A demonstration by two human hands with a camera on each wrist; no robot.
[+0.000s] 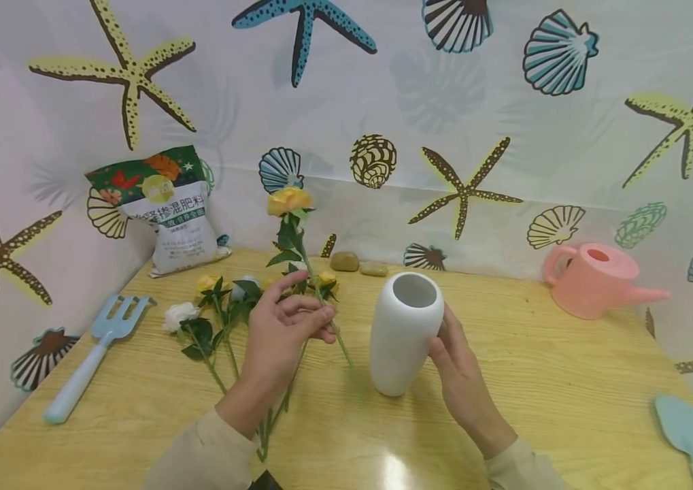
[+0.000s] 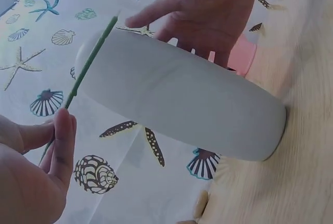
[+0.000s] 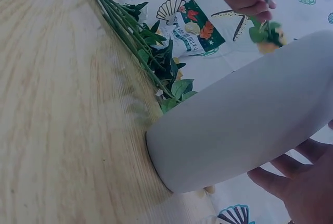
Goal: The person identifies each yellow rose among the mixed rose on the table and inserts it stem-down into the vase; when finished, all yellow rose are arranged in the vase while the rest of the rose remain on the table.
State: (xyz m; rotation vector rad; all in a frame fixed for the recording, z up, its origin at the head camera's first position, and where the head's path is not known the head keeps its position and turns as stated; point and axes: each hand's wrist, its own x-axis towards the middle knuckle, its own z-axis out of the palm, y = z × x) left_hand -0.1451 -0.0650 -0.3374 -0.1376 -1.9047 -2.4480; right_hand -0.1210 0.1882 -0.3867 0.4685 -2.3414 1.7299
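1. A pale wooden table (image 1: 542, 381) fills a corner hung with a plastic sheet printed with starfish and seashells (image 1: 462, 190).
2. At the far left of the table lies a light blue garden fork (image 1: 92, 354), its tines pointing toward the wall.
3. Behind it, a bag of fertilizer (image 1: 165, 211) leans against the sheet.
4. A bunch of cut flowers (image 1: 211, 316), white and yellow blooms on leafy green stems, lies flat on the wood just right of the fork.
5. My left hand (image 1: 285, 327) is raised above that bunch, fingers and thumb pinched round the stem of a single yellow rose (image 1: 288, 201); the bloom stands well above my knuckles and the stem slants down to the right toward the vase.
6. Two small stones (image 1: 355, 263) sit by the back wall, behind the rose.
7. The white ceramic vase (image 1: 404, 333) stands on the table at center, leaning slightly toward my left, mouth open upward.
8. My right hand (image 1: 459, 367) cups the vase's right side, fingers lightly curved against its wall; the right wrist view shows the fingertips (image 3: 270, 177) touching the body near the base.
9. A pink watering can (image 1: 594, 279) sits near the wall to the right, spout pointing right.
10. A light blue trowel (image 1: 689, 432) lies at the table's right edge.
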